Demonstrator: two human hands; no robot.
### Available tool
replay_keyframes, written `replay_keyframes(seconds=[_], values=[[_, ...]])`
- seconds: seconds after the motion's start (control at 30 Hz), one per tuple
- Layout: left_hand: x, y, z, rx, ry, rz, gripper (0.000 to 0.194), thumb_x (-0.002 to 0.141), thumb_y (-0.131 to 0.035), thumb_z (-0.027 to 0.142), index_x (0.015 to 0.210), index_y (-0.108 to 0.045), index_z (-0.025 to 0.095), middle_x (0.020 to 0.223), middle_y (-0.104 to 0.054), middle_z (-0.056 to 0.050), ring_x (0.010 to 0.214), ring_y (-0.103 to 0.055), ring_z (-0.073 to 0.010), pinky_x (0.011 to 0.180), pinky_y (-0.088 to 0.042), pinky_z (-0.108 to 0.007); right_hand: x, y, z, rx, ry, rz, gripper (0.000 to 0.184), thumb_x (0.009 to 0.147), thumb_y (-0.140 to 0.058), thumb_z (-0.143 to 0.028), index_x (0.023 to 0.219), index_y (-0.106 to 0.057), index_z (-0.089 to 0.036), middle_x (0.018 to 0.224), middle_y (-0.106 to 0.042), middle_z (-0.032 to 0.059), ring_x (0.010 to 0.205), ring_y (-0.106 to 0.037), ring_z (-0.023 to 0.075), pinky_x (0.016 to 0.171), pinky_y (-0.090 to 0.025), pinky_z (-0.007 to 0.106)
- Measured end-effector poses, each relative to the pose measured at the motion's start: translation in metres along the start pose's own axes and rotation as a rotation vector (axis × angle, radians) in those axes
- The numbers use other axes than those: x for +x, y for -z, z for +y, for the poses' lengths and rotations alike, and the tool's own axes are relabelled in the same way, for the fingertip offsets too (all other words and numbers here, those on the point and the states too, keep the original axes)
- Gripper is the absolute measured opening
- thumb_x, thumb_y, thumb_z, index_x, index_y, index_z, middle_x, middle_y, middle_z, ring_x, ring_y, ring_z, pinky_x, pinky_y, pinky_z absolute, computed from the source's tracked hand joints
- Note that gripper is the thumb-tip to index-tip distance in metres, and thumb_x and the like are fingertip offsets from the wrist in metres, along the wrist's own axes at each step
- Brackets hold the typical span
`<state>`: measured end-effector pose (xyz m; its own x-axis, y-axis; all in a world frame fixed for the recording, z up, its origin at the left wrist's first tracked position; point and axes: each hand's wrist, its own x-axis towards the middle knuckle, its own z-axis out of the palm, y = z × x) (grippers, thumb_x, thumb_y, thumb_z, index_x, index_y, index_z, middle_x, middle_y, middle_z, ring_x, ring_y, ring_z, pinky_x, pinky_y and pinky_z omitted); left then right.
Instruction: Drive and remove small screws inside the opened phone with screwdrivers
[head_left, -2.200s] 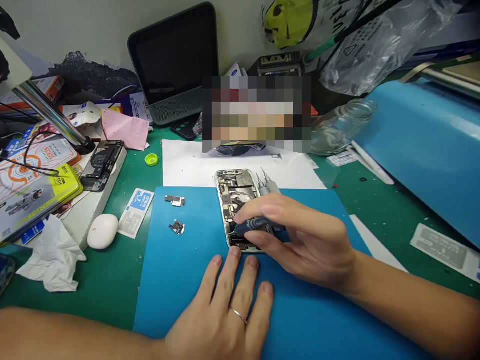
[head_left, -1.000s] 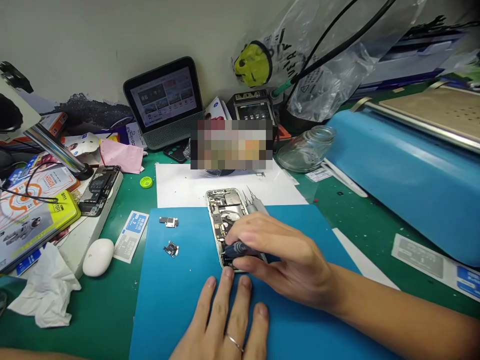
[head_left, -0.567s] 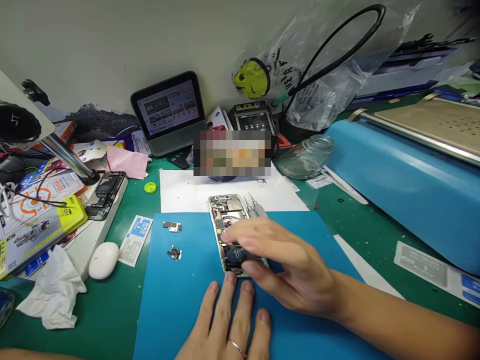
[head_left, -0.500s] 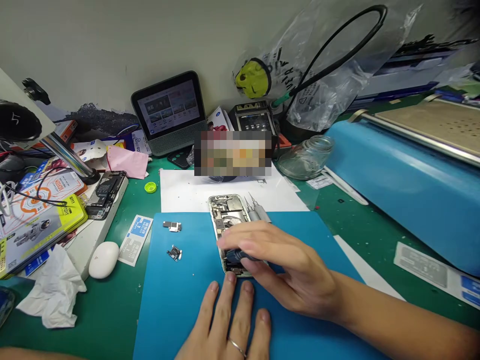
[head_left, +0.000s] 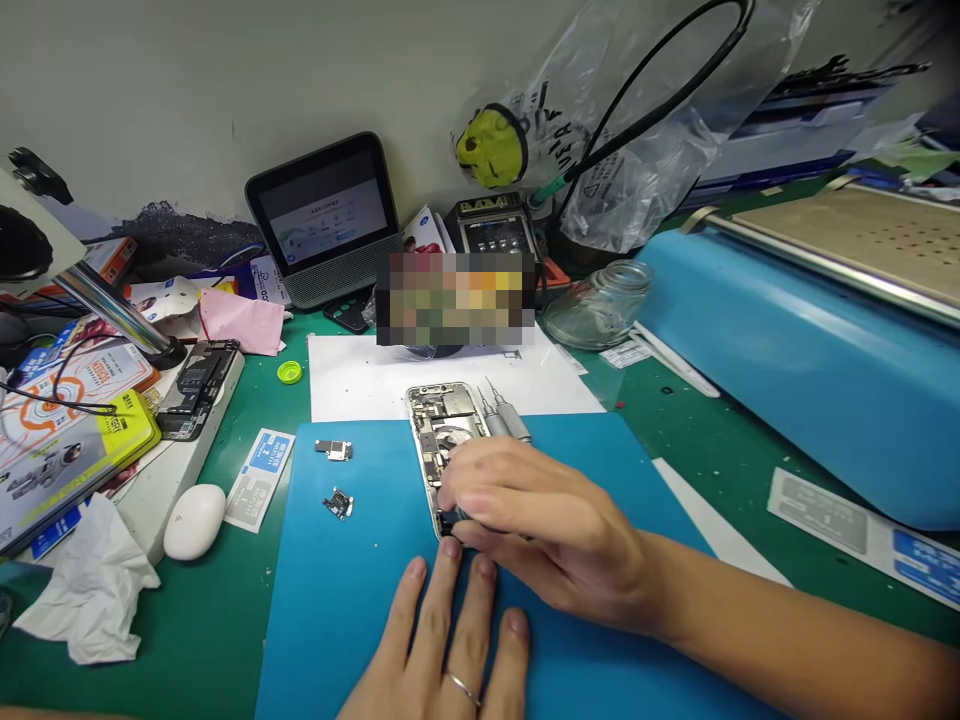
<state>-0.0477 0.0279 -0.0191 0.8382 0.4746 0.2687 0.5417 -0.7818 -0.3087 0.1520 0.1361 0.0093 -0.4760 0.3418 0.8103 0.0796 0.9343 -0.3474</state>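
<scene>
Blue mat (head_left: 330, 590) partly underlies a circuit-filled phone shell (head_left: 428, 442), right grip (head_left: 547, 520) clamped on dark tool (head_left: 454, 516), left grip (head_left: 431, 660) apart.

"Down there?"
"A green tabletop (head_left: 187, 640)."
"And directly on it?"
"A blue mat (head_left: 322, 600), lapped over a white sheet (head_left: 352, 375); to the left, a printed card (head_left: 260, 480), a rounded white case (head_left: 195, 522), a crumpled tissue (head_left: 90, 590), a green cap (head_left: 289, 372)."
"On the mat?"
"Two small parts (head_left: 336, 475); partly on it, an opened phone (head_left: 427, 435)."
</scene>
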Motion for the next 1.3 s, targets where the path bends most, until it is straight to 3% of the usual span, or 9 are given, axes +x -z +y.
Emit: replay_keyframes(seconds=[0.2,0.4,0.6,0.8,1.0,1.3], values=[[0.002,0.002,-0.001,-0.011,-0.001,-0.007,0.054,0.111,-0.051,0.047,0.15,-0.056,0.011,0.151,-0.058,-0.02,0.138,-0.054,-0.0403,0.122,-0.027,-0.056,-0.0004,0.0038,-0.001,0.002,-0.009,-0.02,0.046,0.099,-0.052,-0.003,0.142,-0.045,-0.017,0.109,-0.076,0.0133,0.11,-0.073,0.0201,0.097,-0.064,0.043],[0.0023,0.0027,-0.0011,-0.017,-0.017,-0.025,0.054,0.112,-0.048,0.047,0.151,-0.056,0.01,0.149,-0.059,-0.021,0.136,-0.055,-0.0408,0.12,-0.025,-0.058,-0.0004,-0.0003,0.0005,-0.023,-0.001,0.017,0.038,0.1,-0.058,-0.007,0.135,-0.047,-0.019,0.096,-0.075,0.0077,0.086,-0.072,0.0157,0.089,-0.064,0.038],[0.0045,0.0024,-0.0003,-0.038,0.002,-0.007,0.05,0.112,-0.048,0.045,0.146,-0.06,0.011,0.144,-0.063,-0.02,0.134,-0.056,-0.0407,0.12,-0.022,-0.058,-0.0018,0.0017,0.0014,0.04,-0.031,-0.009,0.043,0.1,-0.052,-0.003,0.14,-0.045,-0.017,0.114,-0.075,0.0141,0.118,-0.07,0.0207,0.1,-0.062,0.043],[0.0012,0.0005,-0.0004,-0.023,-0.009,-0.014,0.056,0.111,-0.05,0.049,0.15,-0.056,0.01,0.149,-0.059,-0.021,0.137,-0.054,-0.041,0.122,-0.023,-0.058,-0.0001,-0.0026,-0.0012,0.032,-0.01,0.0,0.046,0.101,-0.056,-0.004,0.142,-0.043,-0.02,0.099,-0.076,0.0079,0.09,-0.074,0.0158,0.092,-0.065,0.04],[-0.0008,-0.0005,0.0001,-0.007,-0.02,-0.02,0.057,0.111,-0.049,0.048,0.153,-0.054,0.01,0.151,-0.058,-0.021,0.138,-0.054,-0.0415,0.122,-0.025,-0.058,-0.0021,-0.0042,0.001,0.063,-0.002,0.01,0.045,0.101,-0.055,-0.007,0.142,-0.042,-0.02,0.1,-0.074,0.0087,0.093,-0.074,0.0172,0.092,-0.065,0.042],[0.0013,-0.0023,-0.0002,-0.006,-0.013,0.004,0.051,0.11,-0.051,0.045,0.148,-0.058,0.011,0.146,-0.061,-0.02,0.135,-0.055,-0.0408,0.122,-0.023,-0.059,-0.0052,-0.0027,0.0015,0.129,-0.046,0.002,0.058,0.094,-0.053,0.001,0.146,-0.042,-0.02,0.103,-0.071,0.0086,0.096,-0.07,0.0193,0.092,-0.065,0.045]])
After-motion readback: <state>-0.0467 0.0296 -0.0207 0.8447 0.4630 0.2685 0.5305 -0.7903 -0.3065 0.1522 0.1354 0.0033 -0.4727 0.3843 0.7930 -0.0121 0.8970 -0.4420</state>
